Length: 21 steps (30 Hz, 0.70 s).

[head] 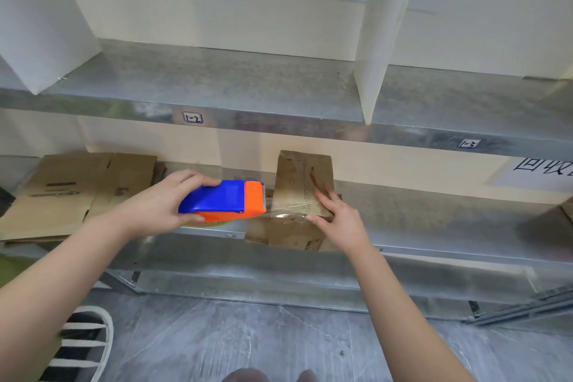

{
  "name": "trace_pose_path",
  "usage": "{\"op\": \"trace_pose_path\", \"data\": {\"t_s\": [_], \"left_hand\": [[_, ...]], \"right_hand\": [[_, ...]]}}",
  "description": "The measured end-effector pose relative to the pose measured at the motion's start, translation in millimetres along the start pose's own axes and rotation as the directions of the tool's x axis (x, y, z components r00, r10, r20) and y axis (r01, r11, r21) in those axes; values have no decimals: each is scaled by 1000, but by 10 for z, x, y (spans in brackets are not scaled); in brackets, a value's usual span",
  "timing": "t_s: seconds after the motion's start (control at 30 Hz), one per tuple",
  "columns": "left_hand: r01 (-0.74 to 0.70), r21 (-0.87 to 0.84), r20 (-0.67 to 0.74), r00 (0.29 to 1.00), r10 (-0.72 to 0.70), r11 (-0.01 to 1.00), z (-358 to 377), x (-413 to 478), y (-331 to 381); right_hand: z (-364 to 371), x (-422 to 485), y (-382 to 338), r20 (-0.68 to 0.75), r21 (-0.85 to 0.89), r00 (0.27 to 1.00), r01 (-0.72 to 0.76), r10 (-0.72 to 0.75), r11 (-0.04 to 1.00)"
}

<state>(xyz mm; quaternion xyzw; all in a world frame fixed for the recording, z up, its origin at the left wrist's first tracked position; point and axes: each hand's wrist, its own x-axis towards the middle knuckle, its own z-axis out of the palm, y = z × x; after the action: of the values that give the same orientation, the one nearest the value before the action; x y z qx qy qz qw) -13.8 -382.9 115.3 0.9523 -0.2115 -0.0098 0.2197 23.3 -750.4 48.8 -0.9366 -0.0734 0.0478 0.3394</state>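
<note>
- The left hand (161, 205) clasps a tape dispenser (221, 200), fingers curled over its blue top and thumb tucked under its orange base.
- The dispenser is blue at the held end and orange at the toothed cutter end, which points away from the palm toward the other hand.
- A strip of clear tape (288, 211) runs from just past the cutter onto a cardboard box (297, 177).
- The right hand (336, 215) lies flat on that box, fingers straight and spread, with the fingertips pressing where the tape ends.
- The box is brown and worn, and carries faded print and a red mark on its top face, just beyond the right fingertips.
- The box sits on a metal lower shelf (434, 220), directly under both hands, with its near end over the shelf's front lip.
- Flattened cardboard (71, 192) lies on the same shelf, outside the left wrist.
- Another brown carton (548, 226) shows at the far edge, well out from the right hand.
- A paper sign (539, 172) with dark characters hangs behind it.
- Above the hands runs an upper shelf (217, 84), split into bays by a white divider (372, 71). A small label (192, 117) is on its front edge.
- Grey stone-patterned floor (248, 338) lies below the forearms.
</note>
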Motion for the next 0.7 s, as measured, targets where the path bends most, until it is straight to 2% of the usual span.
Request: {"op": "trace_pose_path", "data": {"t_s": [0.13, 0.4, 0.6, 0.7], "left_hand": [[50, -5, 93, 994, -50, 999, 185, -55, -124], [82, -15, 104, 991, -80, 997, 275, 116, -270], [86, 84, 187, 977, -101, 993, 347, 323, -283], [32, 110, 166, 985, -50, 993, 357, 361, -338]], "right_hand": [[-17, -30, 13, 24, 17, 1000, -18, 18, 1000], [-38, -1, 11, 43, -2, 999, -14, 14, 1000], [-22, 8, 39, 29, 27, 1000, -8, 7, 1000], [-23, 13, 43, 20, 34, 1000, -3, 2, 999]]}}
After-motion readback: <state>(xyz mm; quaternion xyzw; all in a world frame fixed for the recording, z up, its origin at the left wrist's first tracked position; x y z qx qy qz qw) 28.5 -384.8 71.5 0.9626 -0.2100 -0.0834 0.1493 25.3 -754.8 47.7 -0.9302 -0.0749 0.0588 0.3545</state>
